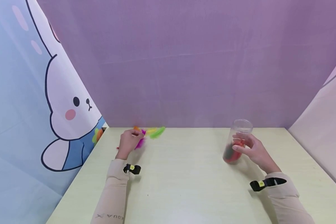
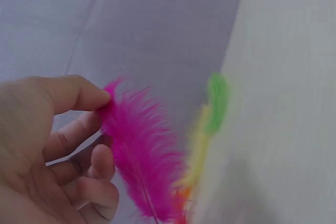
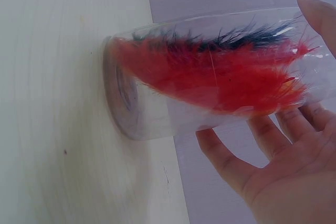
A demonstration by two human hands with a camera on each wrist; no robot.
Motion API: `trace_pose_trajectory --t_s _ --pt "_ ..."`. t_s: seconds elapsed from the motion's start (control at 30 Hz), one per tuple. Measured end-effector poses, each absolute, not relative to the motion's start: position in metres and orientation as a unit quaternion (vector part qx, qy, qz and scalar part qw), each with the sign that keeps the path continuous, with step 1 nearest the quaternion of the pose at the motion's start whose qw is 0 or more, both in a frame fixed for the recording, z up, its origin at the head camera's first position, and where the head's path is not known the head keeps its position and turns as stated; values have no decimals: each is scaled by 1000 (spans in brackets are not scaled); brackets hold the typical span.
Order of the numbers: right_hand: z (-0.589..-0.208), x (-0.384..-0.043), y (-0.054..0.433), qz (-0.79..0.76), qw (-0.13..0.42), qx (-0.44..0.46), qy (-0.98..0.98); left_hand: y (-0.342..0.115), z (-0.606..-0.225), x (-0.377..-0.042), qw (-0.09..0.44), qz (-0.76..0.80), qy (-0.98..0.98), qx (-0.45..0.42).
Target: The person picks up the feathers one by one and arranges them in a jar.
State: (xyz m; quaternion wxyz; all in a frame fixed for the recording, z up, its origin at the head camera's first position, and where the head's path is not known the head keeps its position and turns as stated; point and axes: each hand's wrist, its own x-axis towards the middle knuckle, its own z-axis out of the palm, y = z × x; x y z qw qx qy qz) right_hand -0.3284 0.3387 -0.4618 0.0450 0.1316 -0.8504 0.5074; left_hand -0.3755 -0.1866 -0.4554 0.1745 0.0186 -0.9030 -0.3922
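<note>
Between thumb and fingertips my left hand (image 1: 129,141) pinches a magenta feather (image 2: 139,150) by one end, at the far left of the table. Beside it in the left wrist view show a green feather (image 2: 217,102), a yellow feather (image 2: 198,148) and a bit of orange-red. My right hand (image 1: 256,152) curls its thumb and fingers round a clear jar (image 1: 242,124) on the right side. Red feathers (image 3: 210,80) and a dark feather (image 3: 241,40) stand inside the jar. In the head view the jar leans a little, its mouth tilted away to the right.
The pale wooden table (image 1: 179,174) runs back to a purple cloth backdrop (image 1: 184,68). On the left hangs a blue cloth (image 1: 14,130) printed with a cartoon rabbit. Each wrist bears a black strap with a small camera.
</note>
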Motion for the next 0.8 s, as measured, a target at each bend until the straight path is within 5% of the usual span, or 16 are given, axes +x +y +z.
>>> trace_pose_trajectory --t_s 0.8 --pt "-460 -329 335 508 41 132 -850 -154 -440 -367 126 -568 -812 39"
